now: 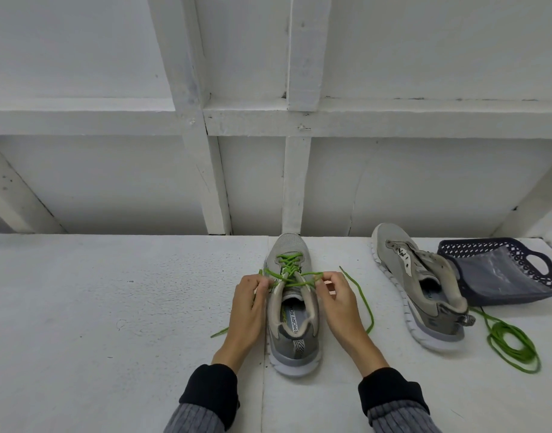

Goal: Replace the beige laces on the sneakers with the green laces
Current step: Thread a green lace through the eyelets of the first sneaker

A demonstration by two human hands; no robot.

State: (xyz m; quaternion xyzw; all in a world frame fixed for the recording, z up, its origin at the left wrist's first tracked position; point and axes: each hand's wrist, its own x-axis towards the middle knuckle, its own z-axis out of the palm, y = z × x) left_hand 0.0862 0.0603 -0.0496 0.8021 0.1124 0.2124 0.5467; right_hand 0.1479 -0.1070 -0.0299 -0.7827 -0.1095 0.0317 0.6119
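A grey sneaker point(291, 310) stands upright on the white surface in front of me, toe pointing away, with a green lace point(287, 267) crossed through its eyelets. My left hand point(248, 310) pinches the lace's left strand beside the shoe's upper eyelets. My right hand point(338, 304) pinches the right strand on the other side; its loose end point(363, 298) trails to the right. A second grey sneaker point(421, 285) lies tilted to the right with no lace in it. Another green lace point(512, 345) lies coiled at the far right.
A dark blue plastic basket point(540, 264) lies tipped on its side at the far right, behind the second sneaker, with clear plastic inside. A white framed wall point(205, 182) rises directly behind the surface. A seam runs down the surface under the near sneaker.
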